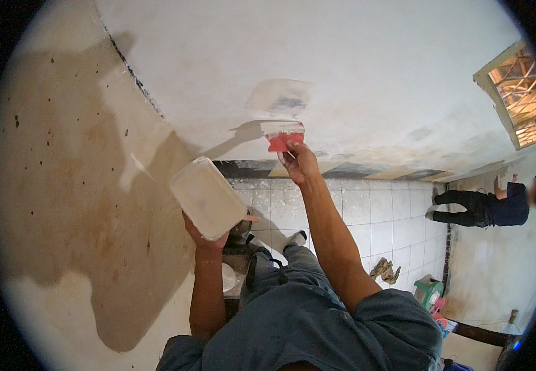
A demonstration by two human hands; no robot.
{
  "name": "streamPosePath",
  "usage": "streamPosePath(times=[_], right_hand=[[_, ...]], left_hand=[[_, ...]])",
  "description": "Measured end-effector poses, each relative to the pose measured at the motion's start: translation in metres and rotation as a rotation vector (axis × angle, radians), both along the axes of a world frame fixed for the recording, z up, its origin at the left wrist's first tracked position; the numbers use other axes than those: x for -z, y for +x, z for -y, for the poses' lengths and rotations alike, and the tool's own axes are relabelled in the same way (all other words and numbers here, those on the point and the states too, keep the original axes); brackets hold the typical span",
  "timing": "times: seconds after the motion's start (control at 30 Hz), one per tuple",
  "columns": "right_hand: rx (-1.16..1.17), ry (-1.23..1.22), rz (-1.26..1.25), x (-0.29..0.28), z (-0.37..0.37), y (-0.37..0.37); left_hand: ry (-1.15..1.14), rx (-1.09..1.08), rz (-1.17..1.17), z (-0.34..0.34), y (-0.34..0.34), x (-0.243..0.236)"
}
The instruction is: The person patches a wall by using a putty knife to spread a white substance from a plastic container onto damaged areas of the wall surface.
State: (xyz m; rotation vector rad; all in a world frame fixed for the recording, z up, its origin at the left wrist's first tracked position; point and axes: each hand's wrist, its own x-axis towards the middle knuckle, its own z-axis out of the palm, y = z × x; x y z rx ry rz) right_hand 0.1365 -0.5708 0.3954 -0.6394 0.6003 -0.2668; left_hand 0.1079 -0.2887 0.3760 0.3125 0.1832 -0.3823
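Observation:
My left hand (205,236) supports a cream rectangular tray (208,198) from below, its fingers mostly hidden underneath. The tray has rounded corners and whitish smears along its rim. Between the fingers and thumb of my right hand (300,163) is a red putty spreader (286,141), its far edge coated with white paste. The spreader is up against or very close to the white wall (367,80); contact cannot be made out. Just beyond it, a damp-looking beige patch (279,96) with a grey centre marks the wall.
A brownish, pitted wall (82,185) rises on the left. White floor tiles (367,213) lie below, with a crumpled brown cloth (385,270) and a green item (428,293) at right. Another person (496,204) stands far right, below a latticed window opening (521,93).

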Motion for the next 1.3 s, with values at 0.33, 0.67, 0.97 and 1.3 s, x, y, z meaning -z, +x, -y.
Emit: streamPosePath(times=[0.33,0.67,0.97,1.3], right_hand=[[0.181,-0.012,0.305,-0.154,0.03,0.036],[0.135,-0.07,-0.007,0.002,0.01,-0.022],[-0.008,-0.071,-0.003,-0.005,0.028,0.037],[0.101,-0.257,0.429,-0.226,-0.004,0.014]], left_hand=[[0.119,0.047,0.201,0.006,0.001,0.006],[0.168,0.032,0.239,0.001,-0.004,0.004],[0.068,0.028,0.077,0.002,-0.007,-0.002],[0.156,0.046,0.255,0.002,-0.004,0.005]])
